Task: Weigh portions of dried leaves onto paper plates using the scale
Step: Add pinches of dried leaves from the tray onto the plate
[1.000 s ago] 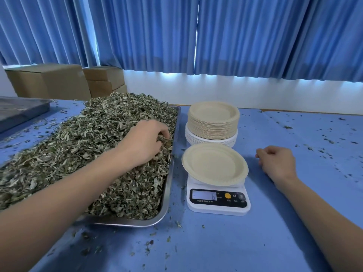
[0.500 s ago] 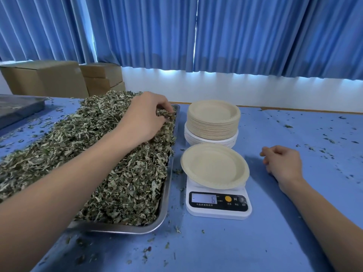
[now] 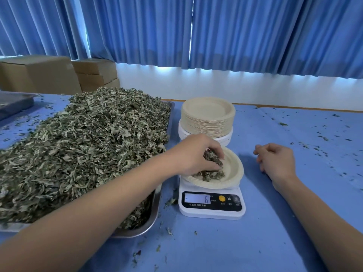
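Left hand (image 3: 193, 154) swung over from the tray (image 3: 141, 231) at 9 o'clock, now gripping a clump of dried leaves (image 3: 211, 160) just above the paper plate (image 3: 233, 169) on the scale (image 3: 212, 213). Right hand (image 3: 277, 163) idles at 3 o'clock, loosely curled, empty. Guessing this portion's barely started, and the plate stack (image 3: 208, 114) at 12 o'clock is still to fill.

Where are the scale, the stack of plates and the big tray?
scale (image 3: 212, 203): head view, on its black front panel.
stack of plates (image 3: 208, 114): head view, on the middle of the top plate.
tray (image 3: 156, 205): head view, on its bare metal right wall.
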The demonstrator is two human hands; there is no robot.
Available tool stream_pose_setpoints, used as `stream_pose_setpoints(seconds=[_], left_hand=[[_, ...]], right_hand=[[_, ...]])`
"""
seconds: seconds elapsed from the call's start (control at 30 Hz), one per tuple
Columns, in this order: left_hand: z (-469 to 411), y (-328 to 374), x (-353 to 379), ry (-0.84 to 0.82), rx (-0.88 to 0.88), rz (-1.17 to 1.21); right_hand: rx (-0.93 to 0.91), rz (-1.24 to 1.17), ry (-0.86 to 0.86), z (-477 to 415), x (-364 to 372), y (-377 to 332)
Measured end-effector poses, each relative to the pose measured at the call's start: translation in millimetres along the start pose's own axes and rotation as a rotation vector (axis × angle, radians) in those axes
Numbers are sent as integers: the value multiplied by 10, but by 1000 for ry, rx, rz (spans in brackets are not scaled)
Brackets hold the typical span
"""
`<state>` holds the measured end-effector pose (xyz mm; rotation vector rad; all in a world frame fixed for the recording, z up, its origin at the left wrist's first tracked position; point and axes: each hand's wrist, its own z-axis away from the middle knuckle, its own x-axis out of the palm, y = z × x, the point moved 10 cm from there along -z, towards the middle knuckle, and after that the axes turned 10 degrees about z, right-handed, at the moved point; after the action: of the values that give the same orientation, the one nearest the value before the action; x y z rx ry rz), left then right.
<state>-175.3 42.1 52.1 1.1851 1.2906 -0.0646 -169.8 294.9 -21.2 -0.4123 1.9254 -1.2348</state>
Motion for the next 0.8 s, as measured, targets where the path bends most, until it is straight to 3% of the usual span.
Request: stream_pose_setpoints(seconds=[0.13,0.27,0.43,0.8], left_hand=[[138,-45,-491,65,-47,23],[297,-340,-928,189,-184,-174],[449,-804,-806,12,-493,-406],[433,-723,-993,200,-495,-510]], right_hand=[[-1,13,2,2,1,-10],[-4,27,10,32,-18,-29],[-10,35,12,69,-33,-53],[-38,65,-1,107,-13,-72]])
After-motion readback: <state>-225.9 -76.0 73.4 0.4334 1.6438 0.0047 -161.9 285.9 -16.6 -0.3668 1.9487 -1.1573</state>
